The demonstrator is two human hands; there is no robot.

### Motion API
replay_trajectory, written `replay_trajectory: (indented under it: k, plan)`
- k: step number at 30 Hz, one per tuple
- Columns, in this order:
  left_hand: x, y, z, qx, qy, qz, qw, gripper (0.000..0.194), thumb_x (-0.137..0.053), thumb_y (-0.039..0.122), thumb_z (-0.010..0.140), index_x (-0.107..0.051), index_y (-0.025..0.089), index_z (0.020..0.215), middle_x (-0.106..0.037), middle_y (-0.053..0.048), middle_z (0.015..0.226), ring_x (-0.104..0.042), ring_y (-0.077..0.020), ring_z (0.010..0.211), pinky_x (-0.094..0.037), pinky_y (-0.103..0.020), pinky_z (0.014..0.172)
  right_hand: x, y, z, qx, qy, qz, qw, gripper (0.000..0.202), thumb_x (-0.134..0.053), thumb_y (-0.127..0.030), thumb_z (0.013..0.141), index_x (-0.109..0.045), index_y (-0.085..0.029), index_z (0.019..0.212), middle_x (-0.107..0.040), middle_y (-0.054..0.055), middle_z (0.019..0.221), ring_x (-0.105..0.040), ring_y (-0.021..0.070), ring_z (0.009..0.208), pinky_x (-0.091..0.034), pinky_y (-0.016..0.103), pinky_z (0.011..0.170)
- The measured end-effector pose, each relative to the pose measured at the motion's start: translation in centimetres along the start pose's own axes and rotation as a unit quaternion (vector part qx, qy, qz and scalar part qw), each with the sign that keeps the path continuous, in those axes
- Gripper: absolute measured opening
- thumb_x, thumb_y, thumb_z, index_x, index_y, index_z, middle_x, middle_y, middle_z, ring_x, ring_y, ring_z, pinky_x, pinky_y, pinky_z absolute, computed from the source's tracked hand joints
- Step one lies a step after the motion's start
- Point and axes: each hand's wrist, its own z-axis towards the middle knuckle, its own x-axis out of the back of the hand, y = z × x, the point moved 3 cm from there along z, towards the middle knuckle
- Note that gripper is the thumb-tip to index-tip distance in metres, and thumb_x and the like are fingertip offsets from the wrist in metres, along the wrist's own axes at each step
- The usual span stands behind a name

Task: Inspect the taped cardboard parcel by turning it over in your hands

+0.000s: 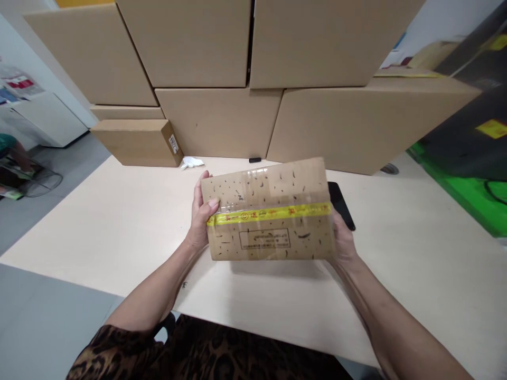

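Observation:
A brown cardboard box [267, 192] with dark specks, a printed label and a band of yellow tape is held between both hands above the pale table [130, 211]. My left hand [201, 214] grips its left end, thumb on the near face. At the other end, my right hand [344, 237] presses against the right side, its fingers mostly hidden by the box. A shadow falls on the table under the box. Partly behind the right end lies a black phone-like object [341, 205].
Large cartons [217, 121] are stacked along the table's back. A smaller closed box [134, 141] stands back left, beside a crumpled white tissue [192, 162]. A small black item [255, 160] lies at the back. A person's leg [19, 158] shows far left.

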Motion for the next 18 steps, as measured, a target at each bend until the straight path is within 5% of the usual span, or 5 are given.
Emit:
replay_trajectory:
  k: [4,10,15,18]
  plan:
    - [0.0,0.5,0.0,-0.020,-0.011,-0.006,1.000,0.079,-0.091,0.033,0.065,-0.061,0.034,0.138,-0.064,-0.003,0.148,-0.056,-0.0333,0.146,-0.054,-0.038,0.113,0.0,-0.8,-0.2,-0.003,-0.019,-0.017,1.000,0.059,-0.087,-0.081,0.061,-0.079,-0.034,0.095,-0.085,0.004,0.105,-0.074,0.0390,0.126,-0.062,0.062,0.102]
    - [0.0,-0.4,0.7,0.049,-0.043,0.044,0.997,0.053,-0.094,0.048,0.071,-0.067,0.024,0.111,-0.077,-0.006,0.123,-0.067,-0.0362,0.133,-0.057,-0.043,0.109,-0.1,-1.8,-0.4,-0.044,-0.048,0.022,0.998,0.080,-0.098,-0.075,0.046,-0.076,-0.033,0.111,-0.080,0.007,0.126,-0.069,0.0405,0.133,-0.061,0.060,0.103]
    - [0.2,-0.8,1.4,0.027,-0.071,0.058,0.995,0.049,-0.088,0.054,0.083,-0.073,0.026,0.121,-0.077,-0.008,0.131,-0.062,-0.0326,0.141,-0.054,-0.039,0.113,-0.2,-2.5,-0.7,0.069,-0.042,0.014,0.997,0.101,-0.099,-0.075,0.038,-0.071,-0.036,0.126,-0.072,0.006,0.143,-0.056,0.0404,0.148,-0.056,0.060,0.113]
    - [0.8,-0.9,2.0,-0.031,-0.062,0.069,0.995,0.051,-0.087,0.051,0.086,-0.072,0.032,0.131,-0.072,-0.005,0.145,-0.054,-0.0272,0.151,-0.047,-0.034,0.121,0.5,-2.4,-0.7,0.103,-0.008,-0.004,0.995,0.107,-0.108,-0.055,0.022,-0.073,-0.038,0.121,-0.072,0.004,0.142,-0.054,0.0401,0.150,-0.049,0.060,0.121]
